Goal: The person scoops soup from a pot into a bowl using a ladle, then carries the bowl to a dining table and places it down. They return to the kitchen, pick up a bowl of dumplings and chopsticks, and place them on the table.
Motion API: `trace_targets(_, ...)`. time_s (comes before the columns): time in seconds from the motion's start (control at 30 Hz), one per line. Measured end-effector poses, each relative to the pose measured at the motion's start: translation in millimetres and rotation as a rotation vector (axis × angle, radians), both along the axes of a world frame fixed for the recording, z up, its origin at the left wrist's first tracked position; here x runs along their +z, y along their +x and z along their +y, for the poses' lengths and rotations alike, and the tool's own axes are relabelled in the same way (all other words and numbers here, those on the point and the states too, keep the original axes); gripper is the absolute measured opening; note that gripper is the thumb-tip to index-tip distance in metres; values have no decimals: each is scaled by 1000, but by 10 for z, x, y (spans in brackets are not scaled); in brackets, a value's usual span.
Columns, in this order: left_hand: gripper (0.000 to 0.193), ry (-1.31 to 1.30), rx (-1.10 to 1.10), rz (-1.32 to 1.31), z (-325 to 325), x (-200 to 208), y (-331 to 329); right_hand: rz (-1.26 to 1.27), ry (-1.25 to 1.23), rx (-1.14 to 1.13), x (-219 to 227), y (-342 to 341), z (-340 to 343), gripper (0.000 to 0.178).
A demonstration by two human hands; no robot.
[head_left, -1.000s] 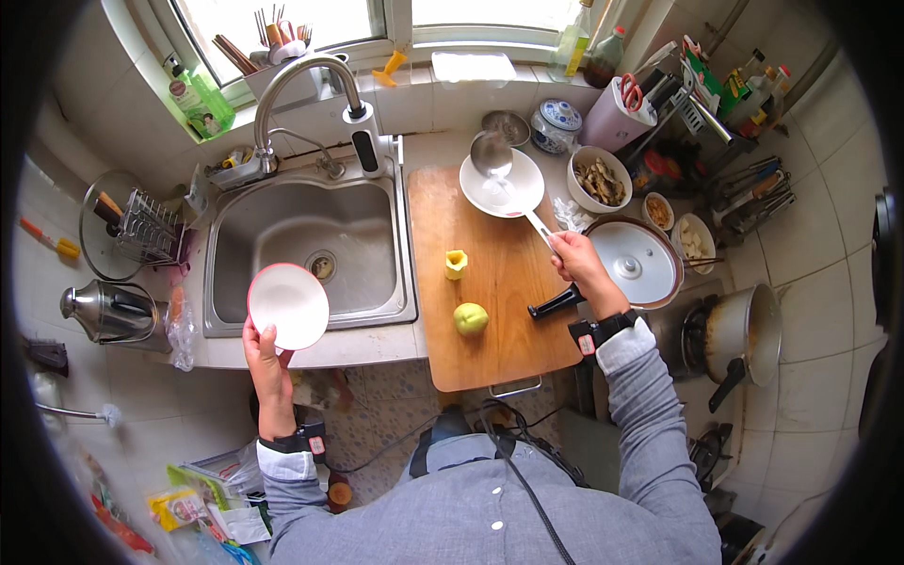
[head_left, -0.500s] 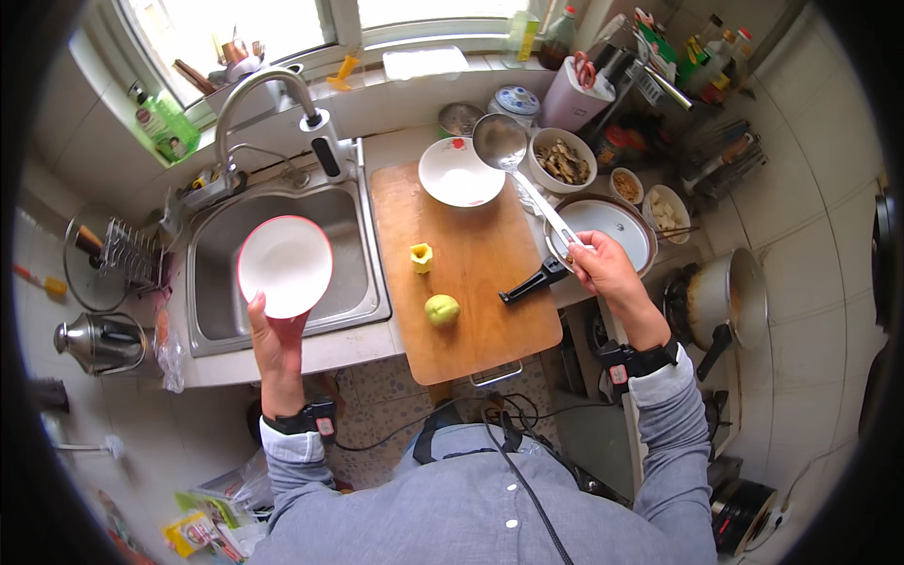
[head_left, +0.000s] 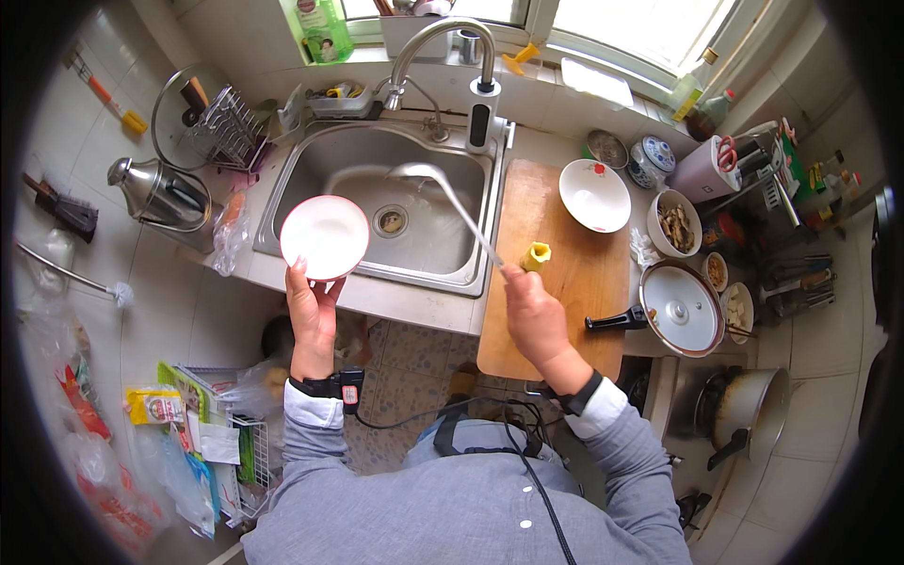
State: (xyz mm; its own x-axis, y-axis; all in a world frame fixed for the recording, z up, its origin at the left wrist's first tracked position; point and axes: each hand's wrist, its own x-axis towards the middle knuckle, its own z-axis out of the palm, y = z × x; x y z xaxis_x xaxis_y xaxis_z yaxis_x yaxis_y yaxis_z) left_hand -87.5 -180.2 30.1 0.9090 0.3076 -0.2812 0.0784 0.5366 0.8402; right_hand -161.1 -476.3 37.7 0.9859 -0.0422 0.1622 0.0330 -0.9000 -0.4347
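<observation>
My left hand (head_left: 314,320) grips a white bowl (head_left: 325,235) with a red rim, its inside facing up, at the sink's near left edge. A metal ladle (head_left: 459,209) is in my right hand (head_left: 539,315), fingers wrapped round the end of its handle. The ladle's head hangs over the stainless steel sink (head_left: 452,247), seen partly side-on. Below my right hand lies a wooden cutting board (head_left: 574,247). A hollow yellow piece (head_left: 536,255) stands on it, close to my right fingers. A white bowl with a red flower (head_left: 594,195) sits on the board's far part.
The tall faucet (head_left: 480,99) rises behind the sink. Right of the board are a lidded pan (head_left: 680,311), its black handle over the board, and a bowl of brown pieces (head_left: 674,224). Further right stands a pot (head_left: 761,405). A metal jug (head_left: 155,193) stands left.
The view has turned left. The ladle has swung left from beside the flowered bowl to over the sink. The round green item on the board is now out of sight behind my right hand.
</observation>
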Motion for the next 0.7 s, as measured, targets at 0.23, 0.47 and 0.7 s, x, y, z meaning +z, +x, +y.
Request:
trace_targets(0.23, 60, 51, 57, -43, 73, 12, -19, -184, 363, 104, -261, 82, 178, 18)
trace_targets(0.47, 61, -70, -105, -99, -248, 235, 39, 533, 1528, -42, 302, -455, -396, 19)
trace_targets(0.7, 63, -233, -490, -176, -1128, 439, -136, 386, 1422, -481, 1049, -1612, -938, 27)
